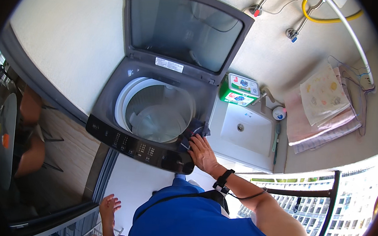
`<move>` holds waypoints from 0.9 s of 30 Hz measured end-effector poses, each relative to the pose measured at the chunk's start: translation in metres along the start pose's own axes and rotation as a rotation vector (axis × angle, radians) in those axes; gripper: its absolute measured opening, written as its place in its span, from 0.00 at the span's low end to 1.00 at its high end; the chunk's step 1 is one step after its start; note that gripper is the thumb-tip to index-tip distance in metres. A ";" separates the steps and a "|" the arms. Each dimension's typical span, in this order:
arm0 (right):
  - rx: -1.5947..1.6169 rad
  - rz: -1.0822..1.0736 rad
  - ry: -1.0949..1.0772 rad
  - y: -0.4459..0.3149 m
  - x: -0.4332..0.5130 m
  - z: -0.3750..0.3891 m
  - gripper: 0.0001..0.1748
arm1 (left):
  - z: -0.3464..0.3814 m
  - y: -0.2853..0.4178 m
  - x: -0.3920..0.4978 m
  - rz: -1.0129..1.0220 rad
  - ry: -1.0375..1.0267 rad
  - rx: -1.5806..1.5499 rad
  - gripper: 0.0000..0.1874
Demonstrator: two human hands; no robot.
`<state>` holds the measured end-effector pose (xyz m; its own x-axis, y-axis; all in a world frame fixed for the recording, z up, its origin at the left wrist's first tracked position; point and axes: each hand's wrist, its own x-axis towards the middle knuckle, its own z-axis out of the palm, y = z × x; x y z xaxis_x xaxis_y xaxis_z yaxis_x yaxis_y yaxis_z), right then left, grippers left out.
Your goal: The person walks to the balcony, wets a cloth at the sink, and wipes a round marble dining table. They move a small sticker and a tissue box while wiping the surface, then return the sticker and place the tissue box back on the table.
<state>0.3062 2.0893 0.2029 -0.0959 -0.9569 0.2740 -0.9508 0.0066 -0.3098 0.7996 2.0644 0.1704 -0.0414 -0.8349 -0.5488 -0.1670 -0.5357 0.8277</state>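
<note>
My right hand (203, 154) presses a dark checked cloth (195, 131) onto the right front corner of a top-loading washing machine (108, 103). Part of the cloth is hidden under my fingers. The machine's lid (185, 31) stands raised against the wall, and its drum (159, 115) is in full view from above. A black control panel (136, 147) with rows of printed marks runs along the front edge. Down at the lower left, my left hand (110, 208) hangs in the air with fingers apart and nothing in it, away from the machine.
Right of the machine is a white sink (246, 129) with a faucet (265, 99). A green-and-white detergent box (240, 89) sits behind it. A brush (276, 138) lies on the rim. Towels (323, 105) and wire hangers (360, 95) hang on the right. A sliding-door frame (105, 171) runs along the left.
</note>
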 end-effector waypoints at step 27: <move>0.071 0.036 0.163 0.107 0.024 -0.009 0.24 | 0.028 -0.085 0.011 -0.308 0.012 0.054 0.20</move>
<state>0.1994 2.0695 0.1846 -0.1817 -0.8967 0.4037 -0.9231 0.0140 -0.3842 0.7858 2.1038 0.0906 0.0313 -0.6364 -0.7707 -0.2222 -0.7562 0.6154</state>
